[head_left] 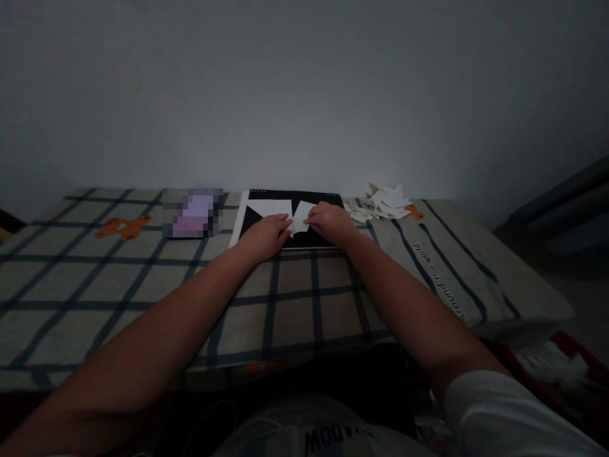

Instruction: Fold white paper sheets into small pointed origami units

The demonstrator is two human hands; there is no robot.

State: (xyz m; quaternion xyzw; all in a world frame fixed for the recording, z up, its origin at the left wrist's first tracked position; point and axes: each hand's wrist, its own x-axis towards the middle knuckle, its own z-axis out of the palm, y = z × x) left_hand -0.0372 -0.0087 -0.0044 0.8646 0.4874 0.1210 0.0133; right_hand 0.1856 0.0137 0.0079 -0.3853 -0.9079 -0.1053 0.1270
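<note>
My right hand [332, 222] pinches the right edge of a small white piece of paper [302, 214] between thumb and fingers. My left hand [268, 236] rests at its lower left, with the fingertips closed on the paper near its bottom corner. Another white paper shape [273, 207] lies just left of it, partly covered by my left hand; whether the two are joined I cannot tell. Under both hands lies a flat black board with a white left margin [242, 219] and small slots along its top edge.
A pile of folded white paper pieces [385, 202] sits right of the board. To the left lies a phone [194, 214] with a blurred screen. The checked tablecloth [295, 298] covers the table, which meets a grey wall [304, 95]. Dark red bag-like material [575, 355] is at lower right.
</note>
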